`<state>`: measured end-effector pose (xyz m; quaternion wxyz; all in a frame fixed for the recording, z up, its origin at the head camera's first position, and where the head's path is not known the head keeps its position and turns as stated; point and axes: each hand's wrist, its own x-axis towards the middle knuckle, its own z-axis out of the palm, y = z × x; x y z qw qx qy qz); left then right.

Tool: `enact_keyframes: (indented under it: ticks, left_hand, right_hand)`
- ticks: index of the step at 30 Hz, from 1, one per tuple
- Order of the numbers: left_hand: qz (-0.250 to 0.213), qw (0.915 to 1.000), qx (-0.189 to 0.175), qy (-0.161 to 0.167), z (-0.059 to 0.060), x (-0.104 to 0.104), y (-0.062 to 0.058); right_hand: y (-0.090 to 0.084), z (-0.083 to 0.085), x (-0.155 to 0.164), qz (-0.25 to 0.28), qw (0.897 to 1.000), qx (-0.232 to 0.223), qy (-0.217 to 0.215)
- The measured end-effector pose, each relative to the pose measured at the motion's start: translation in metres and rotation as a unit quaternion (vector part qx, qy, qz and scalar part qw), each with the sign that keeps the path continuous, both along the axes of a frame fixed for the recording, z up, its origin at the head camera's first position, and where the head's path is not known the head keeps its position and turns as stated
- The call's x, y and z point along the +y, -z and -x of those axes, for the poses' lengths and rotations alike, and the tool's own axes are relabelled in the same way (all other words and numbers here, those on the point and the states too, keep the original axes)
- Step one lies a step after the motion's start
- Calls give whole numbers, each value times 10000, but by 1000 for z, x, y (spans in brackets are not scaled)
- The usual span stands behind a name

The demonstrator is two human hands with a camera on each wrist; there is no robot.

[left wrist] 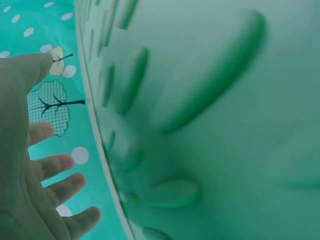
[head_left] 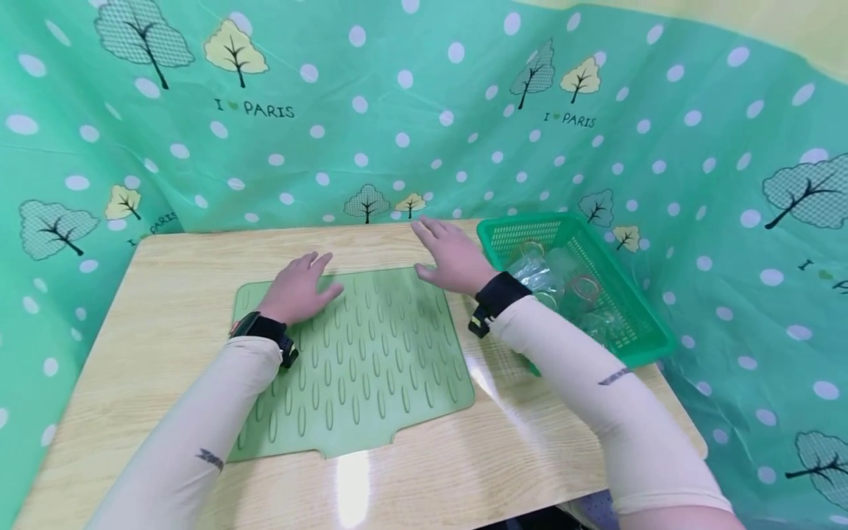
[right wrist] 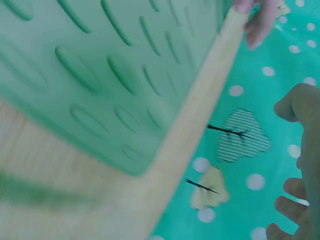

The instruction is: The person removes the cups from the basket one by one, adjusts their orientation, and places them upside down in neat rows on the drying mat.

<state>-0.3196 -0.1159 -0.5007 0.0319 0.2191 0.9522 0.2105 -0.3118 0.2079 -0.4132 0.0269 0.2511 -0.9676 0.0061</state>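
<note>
Left hand (head_left: 297, 288): my fingers lie flat on the green mat (head_left: 371, 353).
Right hand (head_left: 453, 256): fingers spread, gripping nothing, at the mat's far right corner.
Mat: mid-table (head_left: 152, 309), beside the basket (head_left: 636, 324).

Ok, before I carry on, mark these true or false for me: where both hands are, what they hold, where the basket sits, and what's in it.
1. The left hand lies on the green ribbed mat with fingers spread. True.
2. The right hand grips a jar from the basket. False: its fingers are straight and hold nothing; it is over the table near the mat's far right corner.
3. The green basket sits at the table's right edge. True.
4. The basket is empty. False: clear glassy items lie in it.
5. The mat lies on a wooden table. True.
</note>
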Motion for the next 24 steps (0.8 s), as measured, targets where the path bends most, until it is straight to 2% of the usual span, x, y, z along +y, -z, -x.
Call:
enact_keyframes:
  ticks: [6, 10, 15, 20, 24]
  left_hand:
    - [33, 9994, -342, -51, 4, -5, 11]
    - [194, 9993, -310, 48, 11, -3, 21]
    - [407, 9989, -233, 89, 9, 0, 20]
    - [475, 9986, -222, 42, 8, 0, 16]
    - [453, 9987, -213, -4, 8, -1, 17]
  right_hand:
    - [-34, -7, 39, -138, 9994, -302, -17]
    - [-46, -17, 78, -621, 9957, -678, 121]
    - [-47, -29, 119, -1523, 9816, -1144, -106]
    - [-42, -34, 134, -1945, 9754, -935, -454]
    - [-36, -31, 139, -2102, 9737, -711, -523]
